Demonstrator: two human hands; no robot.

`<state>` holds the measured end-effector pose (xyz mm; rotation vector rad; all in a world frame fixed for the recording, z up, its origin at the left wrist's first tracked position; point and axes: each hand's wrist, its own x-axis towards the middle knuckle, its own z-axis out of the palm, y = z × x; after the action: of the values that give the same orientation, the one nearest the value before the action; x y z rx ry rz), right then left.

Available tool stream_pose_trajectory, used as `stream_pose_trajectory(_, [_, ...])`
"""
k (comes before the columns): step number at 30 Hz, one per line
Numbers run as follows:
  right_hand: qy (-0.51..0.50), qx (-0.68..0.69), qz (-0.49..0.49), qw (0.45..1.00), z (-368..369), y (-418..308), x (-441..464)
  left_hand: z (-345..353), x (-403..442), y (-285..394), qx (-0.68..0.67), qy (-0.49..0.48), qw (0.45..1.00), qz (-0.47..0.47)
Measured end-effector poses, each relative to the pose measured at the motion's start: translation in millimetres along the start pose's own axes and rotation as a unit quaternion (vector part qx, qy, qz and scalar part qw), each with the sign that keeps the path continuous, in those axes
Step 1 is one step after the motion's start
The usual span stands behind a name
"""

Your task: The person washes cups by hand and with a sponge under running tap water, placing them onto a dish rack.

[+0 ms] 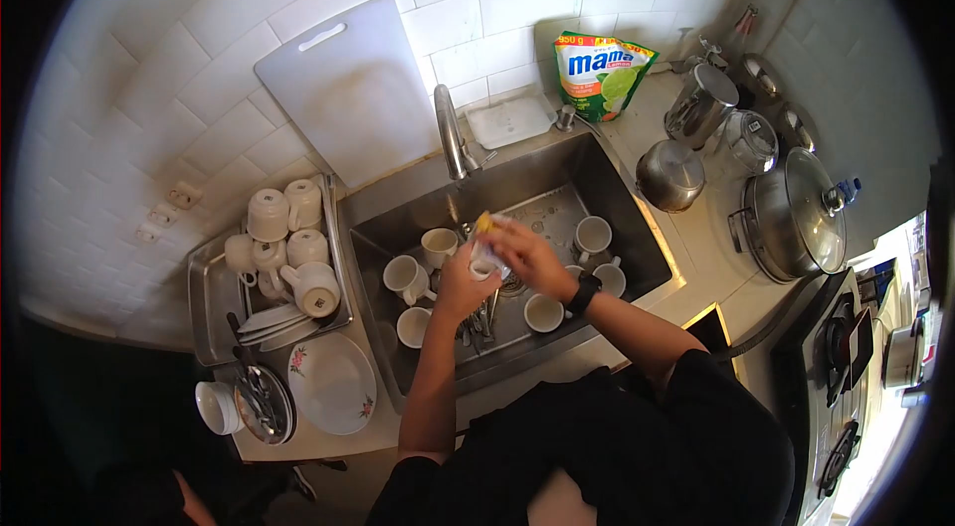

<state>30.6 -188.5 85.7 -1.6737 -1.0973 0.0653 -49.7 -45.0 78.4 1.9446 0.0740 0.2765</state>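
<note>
Over the middle of the metal sink (637,243), my left hand (464,285) is wrapped round a white cup (483,267). My right hand (527,253), with a dark watch on the wrist, presses a yellow sponge (485,223) at the cup's upper side. The faucet (453,133) stands just behind both hands. White cups stand in the sink on both sides, one of them at the left (403,275) and another at the right (593,236). Cutlery (479,325) lies on the sink floor below my left hand.
Stacked cups (269,215) and plates fill a metal rack at the left, beside a floral plate (333,382). A cutting board (348,88) leans on the wall. A green soap pouch (600,77), pots (796,213) and a stove (821,367) are at the right.
</note>
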Motion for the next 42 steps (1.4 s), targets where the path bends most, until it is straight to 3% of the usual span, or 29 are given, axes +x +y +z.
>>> stream_pose_trajectory(2, [0.026,0.078,0.106,0.991,-2,15,5,-2,-3,9,-0.024,-0.008,0.999,-0.04])
stream_pose_trajectory(5, [0.041,0.055,0.059,0.996,2,-3,2,-1,-3,6,-0.034,0.01,0.999,-0.041])
stream_pose_trajectory(8, [0.0,-0.105,-0.107,0.989,2,-13,1,-2,-3,10,-0.056,0.034,0.998,-0.009])
stream_pose_trajectory(11, [0.028,0.002,0.009,1.0,7,9,-3,-5,-4,13,-0.034,0.008,0.999,-0.011])
stream_pose_trajectory(12, [0.054,0.148,0.095,0.983,8,19,-2,-3,-5,13,-0.062,0.005,0.998,-0.012])
stream_pose_trajectory(14, [0.103,0.422,0.253,0.865,11,34,1,2,-7,11,-0.116,-0.003,0.993,-0.012])
stream_pose_trajectory(18, [0.11,0.687,0.36,0.621,16,16,4,29,-15,-7,-0.26,0.115,0.959,-0.006])
stream_pose_trajectory(21, [0.112,0.721,0.343,0.592,43,9,-9,47,-14,-5,-0.265,0.216,0.939,-0.05])
stream_pose_trajectory(25, [0.223,0.668,0.28,0.652,62,-8,-9,50,-3,-11,-0.266,0.295,0.912,-0.1])
stream_pose_trajectory(27, [0.247,0.377,0.221,0.865,67,-5,-12,47,1,-12,-0.31,0.298,0.896,-0.113])
stream_pose_trajectory(28, [0.248,0.208,0.18,0.929,68,-4,-14,43,1,-10,-0.335,0.286,0.889,-0.125])
stream_pose_trajectory(30, [0.194,0.084,0.109,0.971,52,-6,-11,40,4,-10,-0.355,0.269,0.886,-0.129])
stream_pose_trajectory(32, [0.146,-0.058,0.049,0.986,36,-10,-4,39,-1,-13,-0.342,0.26,0.895,-0.119])
stream_pose_trajectory(35, [0.038,-0.076,-0.013,0.996,9,-9,8,29,-10,-3,-0.359,0.177,0.903,-0.154])
stream_pose_trajectory(38, [0.043,-0.071,-0.011,0.996,-1,4,17,27,-16,-1,-0.274,0.105,0.945,-0.145])
stream_pose_trajectory(40, [-0.006,0.183,0.149,0.972,-9,14,20,25,-17,-4,-0.345,0.085,0.927,-0.122])
stream_pose_trajectory(42, [-0.021,0.423,0.243,0.873,-7,26,19,18,-14,-4,-0.444,0.048,0.889,-0.101])
